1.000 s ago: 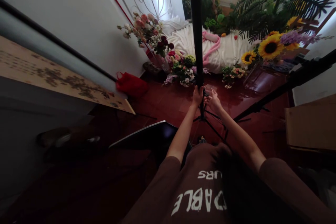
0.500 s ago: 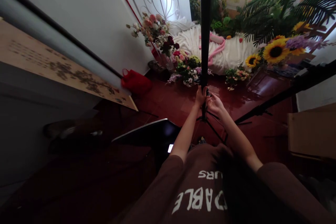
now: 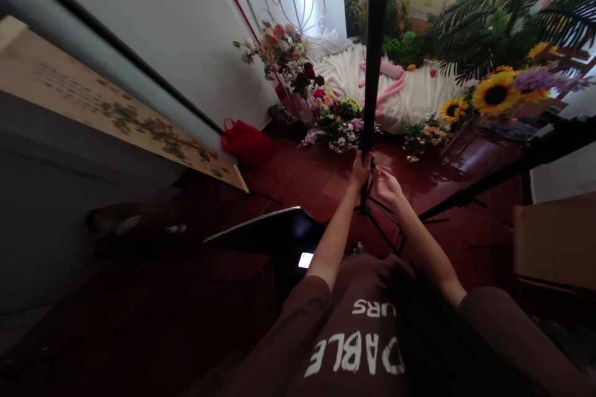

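Observation:
A black light stand (image 3: 376, 43) rises upright in front of me, its thin legs spread on the floor below my hands. My left hand (image 3: 361, 169) is closed around the pole near its lower part. On the right side of the pole sits a small dark knob (image 3: 373, 164). My right hand (image 3: 386, 186) has its fingers bent and pinched at this knob; the fingertips are small and partly hidden.
A second black stand (image 3: 493, 180) slants in from the right. Artificial flowers (image 3: 344, 118), sunflowers (image 3: 496, 96) and a white-draped bed (image 3: 419, 93) stand ahead. To the left are a red bag (image 3: 246, 141), a painted panel (image 3: 125, 111) and a dark screen (image 3: 274, 232).
The view has shifted slightly, so the scene sits a little further right. My left hand stays around the pole, while my right hand's fingers have moved slightly at the knob.

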The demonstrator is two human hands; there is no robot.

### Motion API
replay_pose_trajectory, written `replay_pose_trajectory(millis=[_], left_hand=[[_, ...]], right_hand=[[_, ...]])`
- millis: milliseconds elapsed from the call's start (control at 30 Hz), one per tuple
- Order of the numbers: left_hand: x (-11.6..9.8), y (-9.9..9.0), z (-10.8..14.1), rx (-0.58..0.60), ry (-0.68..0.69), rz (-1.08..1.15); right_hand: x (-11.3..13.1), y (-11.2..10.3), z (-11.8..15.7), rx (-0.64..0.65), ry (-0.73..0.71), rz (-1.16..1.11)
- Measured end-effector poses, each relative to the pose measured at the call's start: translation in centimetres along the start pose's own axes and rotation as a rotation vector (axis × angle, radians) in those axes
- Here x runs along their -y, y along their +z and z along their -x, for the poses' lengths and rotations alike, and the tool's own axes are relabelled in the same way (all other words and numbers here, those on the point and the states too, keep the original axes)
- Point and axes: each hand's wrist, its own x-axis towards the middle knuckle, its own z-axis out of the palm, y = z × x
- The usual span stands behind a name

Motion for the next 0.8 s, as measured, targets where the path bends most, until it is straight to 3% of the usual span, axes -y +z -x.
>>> replay_pose_trajectory(millis=[167,300,400,500,567,633,700,800], left_hand=[[-0.8,0.5,1.3,-0.119,-0.011,0.006],[-0.5,0.7,4.1,-0.252,-0.028,-0.025],[0.5,1.5,7.0,-0.299,-0.169,-0.095],[1.5,3.5,9.9,-0.293,-0.440,-0.160],[1.6,5.7,11.5,-0.182,-0.625,-0.135],[1.1,8.3,12.8,0.052,-0.685,-0.030],[-0.3,11.2,13.5,0.347,-0.557,0.095],[-3.4,15.3,13.5,0.659,-0.164,0.221]], right_hand=[[-1.5,-2.0,3.3,-0.105,0.076,-0.123],[-1.2,-6.7,6.3,-0.189,-0.010,-0.168],[0.6,-11.3,8.9,-0.310,-0.177,-0.183],[3.0,-15.3,12.4,-0.466,-0.352,-0.193],[4.5,-16.8,14.9,-0.567,-0.443,-0.189],[6.0,-17.3,17.0,-0.635,-0.501,-0.162],[7.3,-17.1,18.6,-0.669,-0.549,-0.092],[9.1,-16.2,19.9,-0.703,-0.581,0.097]])
